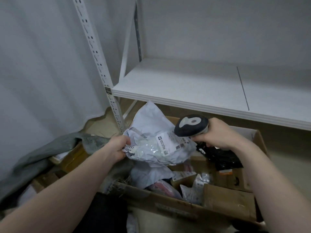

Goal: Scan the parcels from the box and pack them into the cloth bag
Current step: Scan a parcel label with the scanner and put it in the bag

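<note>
Dim, cool indoor light, soft focus throughout.
Shelf (185, 84) top is the brightest area, shaded along its back edge; glare glints off the crinkled grey parcel (151, 145). Forearms blur near the bottom corners, and the shelf upright (94, 52) leans with wide-angle distortion.

Label print on the white parcel (151, 142) is too blurred to read. The right hand (217, 133) covers the scanner (191, 124) handle. The cardboard box (185, 206) near corner and both forearms run off the bottom edge. Parcels deep in the box are indistinct.
</note>
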